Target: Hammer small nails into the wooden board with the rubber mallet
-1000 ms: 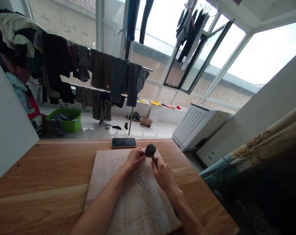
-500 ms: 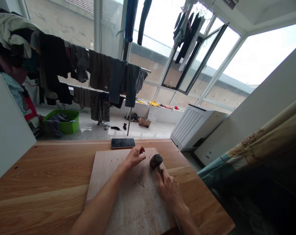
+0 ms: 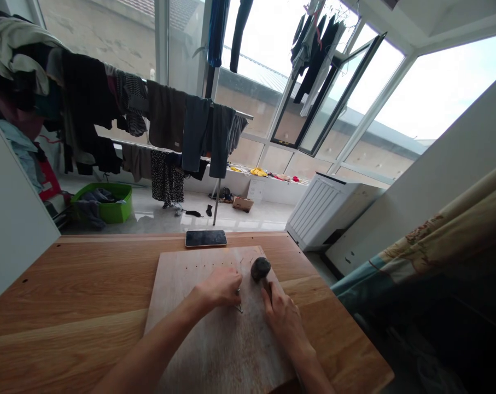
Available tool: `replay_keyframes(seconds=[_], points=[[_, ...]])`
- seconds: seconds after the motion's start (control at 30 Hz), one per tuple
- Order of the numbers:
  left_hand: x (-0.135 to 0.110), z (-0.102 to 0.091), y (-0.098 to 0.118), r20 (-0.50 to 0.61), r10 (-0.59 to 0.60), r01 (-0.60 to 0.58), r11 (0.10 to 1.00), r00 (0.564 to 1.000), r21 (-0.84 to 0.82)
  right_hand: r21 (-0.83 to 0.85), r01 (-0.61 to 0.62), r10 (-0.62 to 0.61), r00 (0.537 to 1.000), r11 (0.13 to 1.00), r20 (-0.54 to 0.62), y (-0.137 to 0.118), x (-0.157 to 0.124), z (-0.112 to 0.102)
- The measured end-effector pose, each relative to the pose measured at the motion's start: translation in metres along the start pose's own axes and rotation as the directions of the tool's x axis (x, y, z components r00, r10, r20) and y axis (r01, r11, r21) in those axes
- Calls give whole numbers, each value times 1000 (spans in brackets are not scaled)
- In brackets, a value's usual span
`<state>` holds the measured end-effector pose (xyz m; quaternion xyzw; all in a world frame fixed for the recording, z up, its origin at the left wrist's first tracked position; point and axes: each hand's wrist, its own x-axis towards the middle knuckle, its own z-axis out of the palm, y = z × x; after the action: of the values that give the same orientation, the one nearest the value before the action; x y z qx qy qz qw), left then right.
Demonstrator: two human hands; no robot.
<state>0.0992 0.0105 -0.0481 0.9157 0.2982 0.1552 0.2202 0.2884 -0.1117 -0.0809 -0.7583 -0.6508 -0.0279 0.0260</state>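
Note:
On a pale wooden board (image 3: pixel 215 350), my left hand (image 3: pixel 221 287) curls with its fingers pinched at a small pile of nails (image 3: pixel 239 308). A shiny nail shank shows at the fingertips, and the hand covers most of the pile. My right hand (image 3: pixel 286 317) is wrapped round the handle of a dark-headed hammer (image 3: pixel 260 268), held over the board's right side with its head up. Near the far edge runs a row of small dark marks or nail heads (image 3: pixel 213 265). Thin nails (image 3: pixel 251 260) stand up at the row's right end.
The board lies on a wooden table (image 3: pixel 87 295), with a phone (image 3: pixel 205 238) flat beyond its far edge. Behind the table are a clothes rack (image 3: pixel 217 202) hung with laundry, a green basin (image 3: pixel 116 208) and a white cabinet-like unit (image 3: pixel 321 210). A curtain (image 3: pixel 428 241) hangs at the right.
My left hand has come down and nearer from the far part of the board to the nail pile, and its fingers have closed there. The right hand and hammer have barely moved.

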Motion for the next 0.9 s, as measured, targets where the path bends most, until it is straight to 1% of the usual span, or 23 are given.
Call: replay_keyframes(seconds=[0.07, 0.13, 0.23, 0.3, 0.37, 0.47, 0.53, 0.57, 0.63, 0.7, 0.83, 0.9], points=[[0, 2, 0, -7, -3, 2, 1000, 1000, -11, 23, -7, 8, 1000, 1000, -3, 1, 0, 0], [0, 0, 1, -5, 5, -5, 1000, 1000, -12, 29, -3, 3, 1000, 1000, 6, 2, 0, -2], [0, -9, 2, 35, 29, -29, 1000, 999, -3, -27, 21, -20, 999, 999, 38, 0, 0, -6], [2, -16, -2, 22, 28, -28, 1000, 999, -4, -60, 19, -16, 998, 998, 53, -2, 0, -9], [5, -19, -10, -62, 8, -12, 998, 998, -63, -56, 1, 1, 999, 998, 36, -5, 0, -9], [13, -14, -29, -233, -79, 15, 963, 969, -268, -25, -18, 18, 1000, 1000, 4, -6, -1, -7], [18, -7, -42, -278, -135, 24, 930, 951, -367, -22, -20, 20, 1000, 1000, -2, -5, -1, -5], [20, -3, -47, -285, -141, 20, 921, 948, -389, -26, -16, 16, 1000, 1000, 7, -4, -1, -5], [21, 2, -52, -295, -123, -4, 919, 947, -395, -31, -6, 6, 1000, 1000, 19, -3, -1, -4], [22, 4, -52, -310, -102, -21, 928, 945, -372, -3, -16, 16, 1000, 1000, 9, -2, -1, -5], [21, 1, -47, -320, -122, 37, 965, 939, -259, 108, -72, 76, 997, 992, -34, -2, -1, -4], [20, 0, -45, -333, -123, 52, 975, 935, -214, 127, -71, 76, 996, 989, -36, -2, -1, -4]])
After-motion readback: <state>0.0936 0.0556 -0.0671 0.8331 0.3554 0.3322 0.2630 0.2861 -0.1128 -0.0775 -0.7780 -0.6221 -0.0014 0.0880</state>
